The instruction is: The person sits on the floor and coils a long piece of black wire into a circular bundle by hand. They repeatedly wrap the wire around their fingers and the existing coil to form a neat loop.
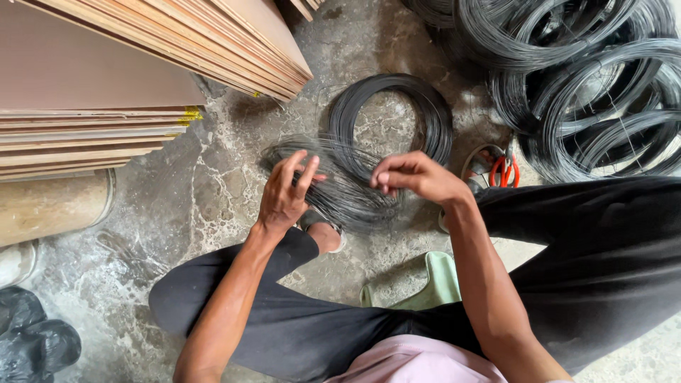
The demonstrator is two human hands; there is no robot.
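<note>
Both hands work a bundle of thin black wire (340,191).
Your left hand (284,195) steadies it, fingers half-open; your right hand (415,177) pinches strands shut—grip them together near the bundle.

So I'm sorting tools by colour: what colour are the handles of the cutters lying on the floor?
Orange-red handles on the cutters, seen in the head view.
</note>
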